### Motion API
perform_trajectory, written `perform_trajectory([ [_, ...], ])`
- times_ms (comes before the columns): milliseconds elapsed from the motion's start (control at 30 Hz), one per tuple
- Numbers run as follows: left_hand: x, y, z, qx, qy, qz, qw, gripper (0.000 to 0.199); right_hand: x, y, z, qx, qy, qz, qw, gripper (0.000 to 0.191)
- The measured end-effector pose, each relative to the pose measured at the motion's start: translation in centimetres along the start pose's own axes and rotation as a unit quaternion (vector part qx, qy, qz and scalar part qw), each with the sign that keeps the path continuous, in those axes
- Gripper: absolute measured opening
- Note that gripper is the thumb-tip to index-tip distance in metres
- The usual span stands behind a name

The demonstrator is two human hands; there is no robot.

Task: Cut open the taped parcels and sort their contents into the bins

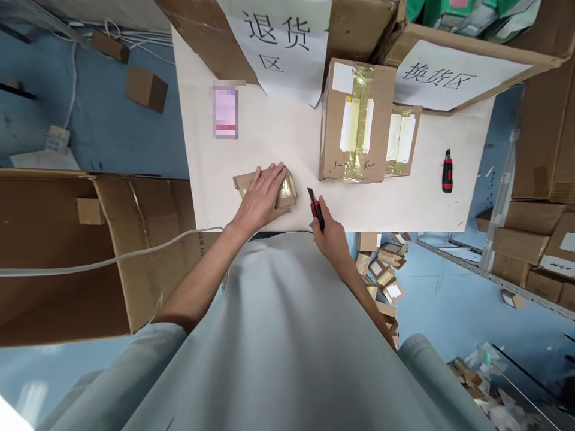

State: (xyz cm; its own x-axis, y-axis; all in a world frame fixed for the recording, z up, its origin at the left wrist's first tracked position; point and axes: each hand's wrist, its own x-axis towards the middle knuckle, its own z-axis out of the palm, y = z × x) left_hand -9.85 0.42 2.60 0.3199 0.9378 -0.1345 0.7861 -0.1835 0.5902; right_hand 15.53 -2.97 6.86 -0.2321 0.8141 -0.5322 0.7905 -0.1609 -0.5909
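Note:
My left hand (264,194) lies flat over a small brown cardboard parcel (287,190) wrapped in shiny tape, near the front edge of the white table (274,129). Its fingers are stretched out and the palm hides most of the parcel. In my right hand (330,233) is a red and black utility knife (316,209), gripped by the handle, the blade end pointing up and away from me. The knife is just right of the parcel, apart from it. A second red and black utility knife (447,172) rests on the table at the right.
A tall taped carton (332,126) and a smaller one (406,143) stand behind my right hand. Two open boxes with paper signs (287,45) line the back. A blurred pink item (225,114) lies left. A large open box (148,239) and a cable (148,254) are at the left.

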Motion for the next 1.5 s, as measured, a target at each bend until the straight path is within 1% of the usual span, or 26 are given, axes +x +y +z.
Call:
perform_trajectory([
  [67,-0.7,-0.1,0.2,-0.009,0.011,-0.001,1.0,0.096,0.3,-0.5,0.2,-0.003,-0.01,-0.004,1.0,0.073],
  [167,-1.3,-0.4,1.2,-0.029,0.036,-0.022,0.999,0.065,0.7,-1.6,0.5,-0.005,-0.015,-0.018,1.0,0.067],
  [233,-1.3,-0.7,1.8,-0.043,0.053,-0.037,0.997,0.057,1.0,-2.4,0.7,-0.02,-0.012,-0.029,0.999,0.064],
  [333,-1.0,-0.9,2.4,-0.059,0.062,-0.044,0.995,0.054,1.6,-3.5,0.9,-0.06,-0.01,-0.038,0.997,0.064],
  [433,-0.7,-0.9,2.5,-0.074,0.064,-0.042,0.994,0.053,2.1,-4.7,1.1,-0.107,-0.014,-0.027,0.994,0.065],
  [600,-0.6,-0.9,2.8,-0.106,0.068,-0.038,0.991,0.055,1.7,-6.9,1.6,-0.179,-0.011,0.018,0.984,0.07],
  [767,-0.6,-0.9,3.4,-0.136,0.074,-0.031,0.987,0.052,1.4,-10.3,2.2,-0.261,-0.03,0.087,0.961,0.075],
  [867,-0.6,-0.9,3.6,-0.144,0.079,-0.03,0.986,0.052,1.7,-12.3,2.3,-0.282,-0.025,0.105,0.953,0.075],
  [933,-0.6,-0.8,3.7,-0.147,0.079,-0.027,0.986,0.052,1.7,-13.0,2.4,-0.288,-0.024,0.112,0.951,0.076],
  [1000,-0.6,-0.7,3.9,-0.151,0.08,-0.024,0.985,0.052,1.3,-13.1,2.5,-0.296,-0.034,0.121,0.947,0.077],
  [1100,-0.7,-0.5,4.2,-0.155,0.083,-0.024,0.984,0.053,0.6,-12.2,2.9,-0.309,-0.045,0.136,0.94,0.081],
  [1200,-0.8,-0.4,4.3,-0.153,0.082,-0.02,0.985,0.053,0.0,-11.4,3.4,-0.308,-0.024,0.133,0.942,0.085],
  [1267,-0.8,-0.7,4.1,-0.146,0.085,-0.02,0.985,0.053,-0.8,-11.4,3.3,-0.297,-0.012,0.126,0.947,0.084],
  [1400,-1.5,-2.2,3.2,-0.129,0.085,-0.006,0.988,0.052,-2.8,-11.8,2.3,-0.247,-0.009,0.11,0.963,0.074],
  [1467,-2.6,-3.5,2.7,-0.121,0.084,0.002,0.989,0.052,-2.9,-11.0,1.9,-0.209,0.017,0.105,0.972,0.069],
  [1500,-3.3,-4.2,2.5,-0.116,0.085,0.0,0.99,0.052,-2.5,-10.3,1.9,-0.187,0.034,0.104,0.976,0.067],
])
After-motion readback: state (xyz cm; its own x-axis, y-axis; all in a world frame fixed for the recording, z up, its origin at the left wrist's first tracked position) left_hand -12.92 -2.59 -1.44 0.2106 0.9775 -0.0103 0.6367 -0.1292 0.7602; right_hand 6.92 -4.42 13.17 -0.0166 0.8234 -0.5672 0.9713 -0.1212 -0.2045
